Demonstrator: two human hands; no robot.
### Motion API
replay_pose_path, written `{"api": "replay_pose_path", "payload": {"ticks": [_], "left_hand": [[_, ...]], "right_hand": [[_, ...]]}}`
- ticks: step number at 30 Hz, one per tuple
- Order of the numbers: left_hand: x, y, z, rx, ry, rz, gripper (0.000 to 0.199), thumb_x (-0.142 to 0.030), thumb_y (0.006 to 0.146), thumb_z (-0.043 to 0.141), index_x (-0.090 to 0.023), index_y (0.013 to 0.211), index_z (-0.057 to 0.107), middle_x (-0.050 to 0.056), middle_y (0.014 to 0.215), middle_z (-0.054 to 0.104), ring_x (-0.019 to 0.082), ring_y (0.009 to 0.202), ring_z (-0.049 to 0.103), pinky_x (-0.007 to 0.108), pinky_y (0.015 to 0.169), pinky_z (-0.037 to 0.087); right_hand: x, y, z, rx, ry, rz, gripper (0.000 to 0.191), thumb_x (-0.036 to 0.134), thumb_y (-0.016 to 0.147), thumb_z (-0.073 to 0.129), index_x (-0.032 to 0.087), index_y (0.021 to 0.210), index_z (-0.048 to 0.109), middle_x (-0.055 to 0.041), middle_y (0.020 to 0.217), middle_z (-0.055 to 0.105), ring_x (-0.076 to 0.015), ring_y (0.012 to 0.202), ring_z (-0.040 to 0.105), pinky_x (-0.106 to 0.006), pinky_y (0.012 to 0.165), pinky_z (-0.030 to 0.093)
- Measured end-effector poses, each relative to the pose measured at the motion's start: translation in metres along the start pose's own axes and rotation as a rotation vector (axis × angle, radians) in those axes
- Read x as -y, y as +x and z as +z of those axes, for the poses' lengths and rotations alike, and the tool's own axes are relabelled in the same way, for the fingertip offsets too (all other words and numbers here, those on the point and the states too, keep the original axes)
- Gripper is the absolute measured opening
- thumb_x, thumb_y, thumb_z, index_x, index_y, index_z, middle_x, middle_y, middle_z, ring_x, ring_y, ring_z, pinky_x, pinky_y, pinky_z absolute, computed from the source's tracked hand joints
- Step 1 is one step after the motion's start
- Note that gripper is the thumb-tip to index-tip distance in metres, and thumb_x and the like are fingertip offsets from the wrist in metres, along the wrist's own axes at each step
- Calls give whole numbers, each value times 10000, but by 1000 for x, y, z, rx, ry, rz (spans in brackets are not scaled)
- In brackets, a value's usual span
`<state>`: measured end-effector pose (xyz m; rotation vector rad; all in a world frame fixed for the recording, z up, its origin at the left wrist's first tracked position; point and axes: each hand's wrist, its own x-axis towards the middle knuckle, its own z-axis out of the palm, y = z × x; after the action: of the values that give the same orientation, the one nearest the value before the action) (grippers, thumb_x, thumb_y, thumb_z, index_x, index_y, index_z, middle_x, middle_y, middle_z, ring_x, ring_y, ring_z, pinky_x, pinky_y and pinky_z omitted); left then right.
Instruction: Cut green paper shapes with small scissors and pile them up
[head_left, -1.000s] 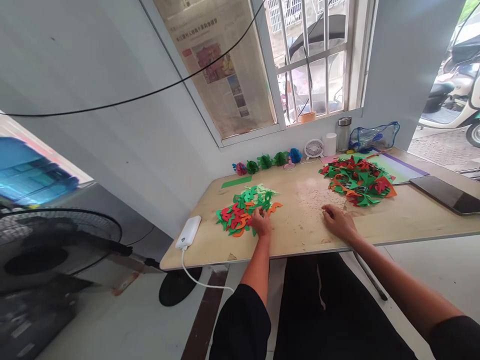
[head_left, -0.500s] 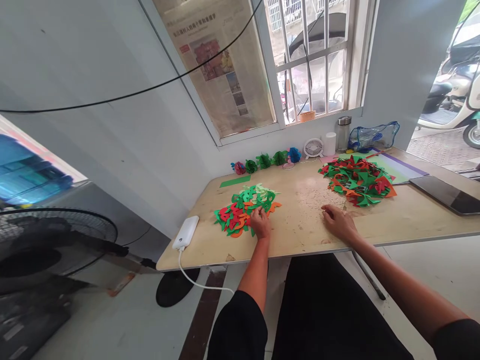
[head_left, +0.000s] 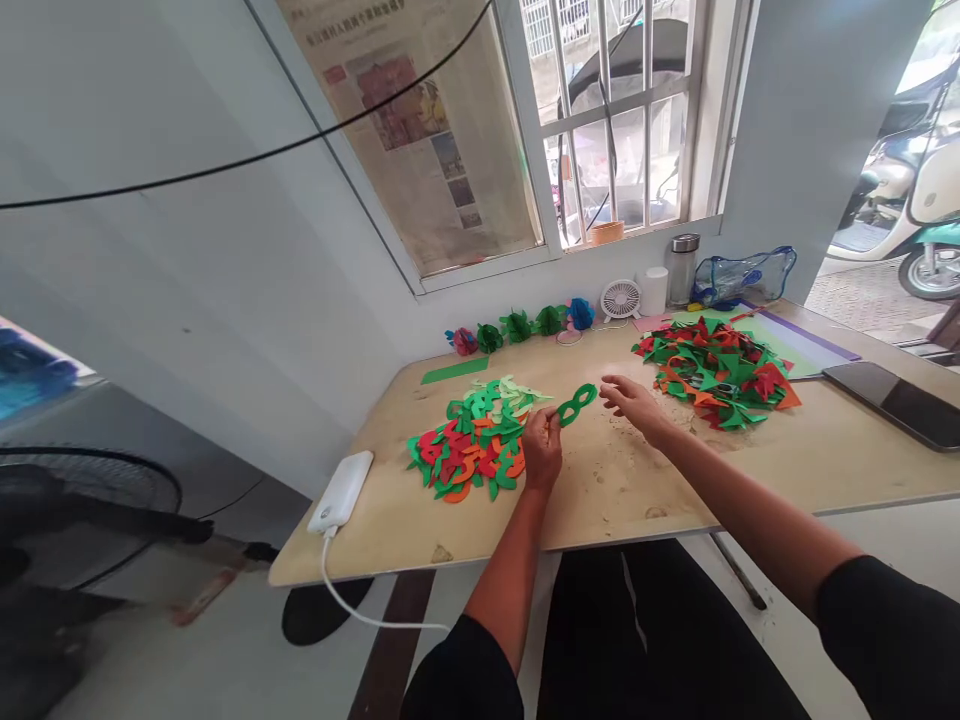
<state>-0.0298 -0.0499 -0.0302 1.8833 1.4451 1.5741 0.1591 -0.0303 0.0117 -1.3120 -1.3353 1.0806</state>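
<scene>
The left hand [head_left: 542, 450] pinches one end of a green cutout [head_left: 577, 404] over the table [head_left: 622, 490], between the left pile [head_left: 472, 435] and the right pile [head_left: 716, 370]. The right hand [head_left: 637, 408], fingers slightly parted, hovers just beside its other end, seemingly not touching. Work looks underway: this piece is out alone, while both piles are large, their colours mixed. Fingers cover the pinched end, the piles' lower layers are hidden, and the fan [head_left: 45, 490] is blurred and cut off

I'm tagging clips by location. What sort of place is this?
Likely a street-level room used for paper crafts; home or workshop, I can't tell. The table bears heaps of cut coloured paper, and a scooter stands outside, at right.
</scene>
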Motion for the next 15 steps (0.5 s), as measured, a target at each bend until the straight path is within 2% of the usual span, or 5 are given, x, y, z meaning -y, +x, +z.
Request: {"api": "replay_pose_path", "payload": {"ticks": [4,8,11,15], "left_hand": [[-1,19,12,114,-121,-39,210,-286,845,496,-190,896,676,61,877,670,175,814,605,284,754,455],[8,33,26,117,-238,-190,179,-296,793,550,-182,822,685,30,750,668,155,688,588,246,647,441],[13,41,36,114,-303,-260,159,-293,760,581,-176,783,685,16,705,665,142,639,575,232,610,430],[20,44,42,45,-366,-311,146,-294,730,616,-174,770,689,17,695,664,137,638,574,228,612,438]], "right_hand": [[-5,24,6,141,241,46,243,373,749,618,197,910,663,-40,782,682,-130,671,607,-231,583,434],[-21,35,4,154,353,85,181,324,679,673,185,796,678,-6,653,647,-108,596,576,-219,545,407],[-28,36,1,177,444,102,182,279,639,692,191,798,687,-7,695,664,-114,641,588,-220,564,418],[-26,34,1,158,472,117,228,219,599,695,207,827,693,-5,818,691,-110,684,582,-214,578,426]]}}
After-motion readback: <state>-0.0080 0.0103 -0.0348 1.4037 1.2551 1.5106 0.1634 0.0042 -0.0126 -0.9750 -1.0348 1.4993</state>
